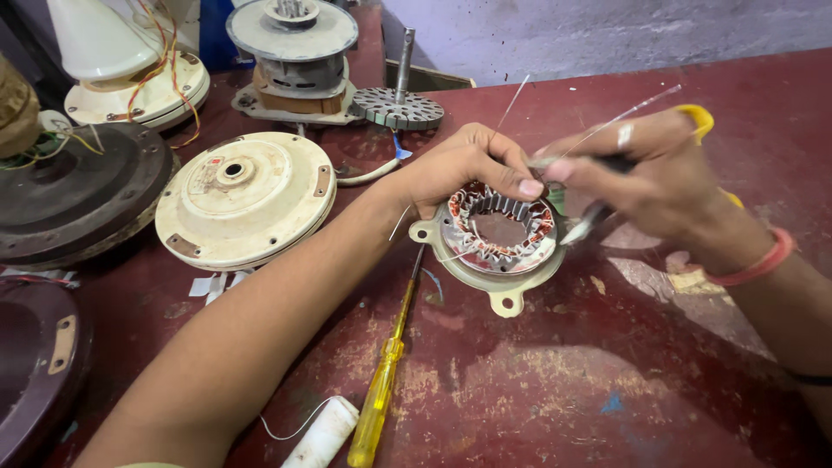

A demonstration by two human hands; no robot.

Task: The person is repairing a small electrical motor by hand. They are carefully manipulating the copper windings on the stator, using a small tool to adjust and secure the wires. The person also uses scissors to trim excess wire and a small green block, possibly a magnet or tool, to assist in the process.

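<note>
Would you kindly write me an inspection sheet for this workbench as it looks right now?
Surface: red bench, worn and scratched.
Job's things: stator with copper windings, in a cream housing.
Clutter: yellow screwdriver, white roll, cream fan cover, dark cover, rotor.
Grips: left hand rests on the stator; right hand holds scissors.
Cables: loose wires at the far motors.
Surroundings: grey wall.

Stator [498, 232]: dull cast-metal housing, glossy copper windings with white paper-like insulation. Screwdriver [381, 390]: translucent yellow plastic handle, dark metal shaft. Worktop [555, 390]: worn red paint, matt, scratched and patchy. Cover [244, 198]: cream-painted metal, soiled, chipped. Rotor [397, 107]: grey laminated steel, matt.
</note>
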